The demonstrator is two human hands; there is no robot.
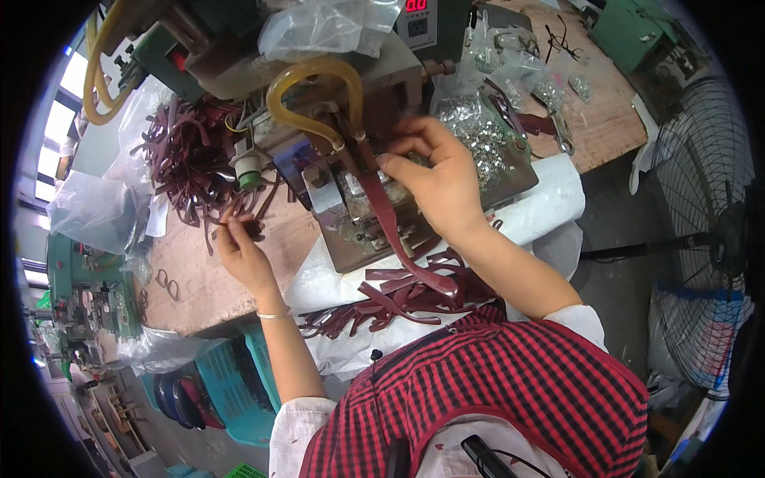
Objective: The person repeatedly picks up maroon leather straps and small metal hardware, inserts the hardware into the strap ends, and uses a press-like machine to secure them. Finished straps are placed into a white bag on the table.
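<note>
A long maroon eyeglass temple [382, 211] sits with its narrow end in the bench machine [351, 231], and its curved tip hangs toward me. Beside its upper end, my right hand [442, 175] has thumb and forefinger closed together at the machine head; whatever they pinch is hidden. My left hand [245, 251] is at the near edge of a big heap of maroon temples [187, 151], its fingers closed round a dark maroon temple [255, 229]. More temples [398, 299] lie on a white cloth in front of the machine, close to my lap.
Small shiny metal parts [478, 131] fill a plastic bag right of the machine. Yellow hoses [319, 68] loop over the machine head. A black fan [701, 239] stands at the right. Teal baskets [239, 390] are below the table [187, 295] at left.
</note>
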